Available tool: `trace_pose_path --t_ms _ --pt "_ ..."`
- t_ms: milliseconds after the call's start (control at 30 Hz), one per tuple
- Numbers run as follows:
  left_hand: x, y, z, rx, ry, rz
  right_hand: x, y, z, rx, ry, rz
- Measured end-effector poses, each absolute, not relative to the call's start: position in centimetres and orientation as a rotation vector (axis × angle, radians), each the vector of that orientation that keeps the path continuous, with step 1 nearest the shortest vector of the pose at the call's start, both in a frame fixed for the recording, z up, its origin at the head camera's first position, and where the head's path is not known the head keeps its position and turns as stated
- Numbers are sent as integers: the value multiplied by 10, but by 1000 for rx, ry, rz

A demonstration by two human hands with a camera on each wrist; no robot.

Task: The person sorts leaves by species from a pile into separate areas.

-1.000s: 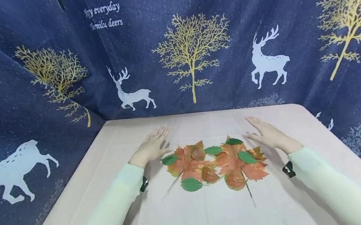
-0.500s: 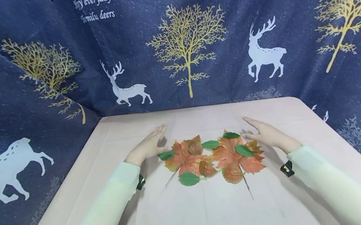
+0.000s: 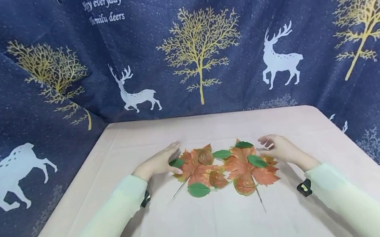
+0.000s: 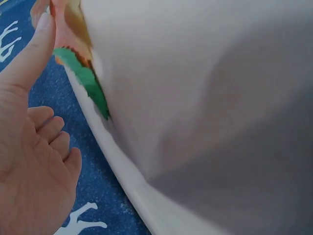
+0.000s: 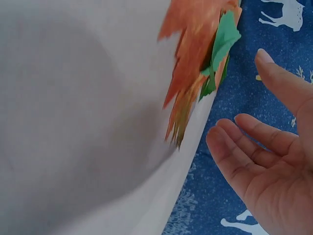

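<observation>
A: Both hands have closed in on the leaves (image 3: pixel 224 170) since a second ago. They were flat and out to either side; now the left hand (image 3: pixel 160 162) is at the pile's left edge and the right hand (image 3: pixel 282 149) at its right edge.

B: State of the fingers?

A: Left: fingers straight and together, thumb tip touching the green leaf (image 3: pixel 176 163) at the pile's edge. The left wrist view shows the thumb (image 4: pixel 30 51) against an orange edge, the other fingers loosely curled, nothing pinched. Right: fingers (image 5: pixel 244 147) loosely bent and spread, palm facing the pile, apart from the leaves in the wrist view. Neither hand holds anything.

B: Where are the leaves?

A: Mid-surface (image 3: pixel 220 222), on the pale cloth: two big orange leaves side by side with small green and brownish ones on top, stems pointing toward the person. Blue deer-print cloth (image 3: pixel 200 48) hangs behind and at both sides.

B: Step in hand?

A: My reading: approach to gathering, hands bracketing the pile from both sides, contact only just begun on the left.

B: Next move calls for?

A: Judgement only: right hand brought into contact, then an even inward push low along the surface. The leaves look thin and loose, so an uneven push could scatter the top ones.
</observation>
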State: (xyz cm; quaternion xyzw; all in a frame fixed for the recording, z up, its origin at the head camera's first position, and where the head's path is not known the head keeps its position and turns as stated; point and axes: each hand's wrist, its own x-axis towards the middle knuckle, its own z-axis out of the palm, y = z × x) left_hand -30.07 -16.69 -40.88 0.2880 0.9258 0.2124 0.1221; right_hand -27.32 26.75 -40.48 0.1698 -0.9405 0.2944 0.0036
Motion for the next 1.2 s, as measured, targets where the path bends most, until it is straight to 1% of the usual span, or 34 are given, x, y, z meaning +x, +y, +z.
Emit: trace_pose_path --t_ms 533,867,1200 --pt "-291 -165 -417 858 2629 635 -269 255 -412 463 -3048 943" --pt "-289 -163 -421 754 2580 673 -266 251 -412 499 -3079 940" --pt "-289 -163 -424 735 2574 697 -268 250 -413 466 -3115 942"
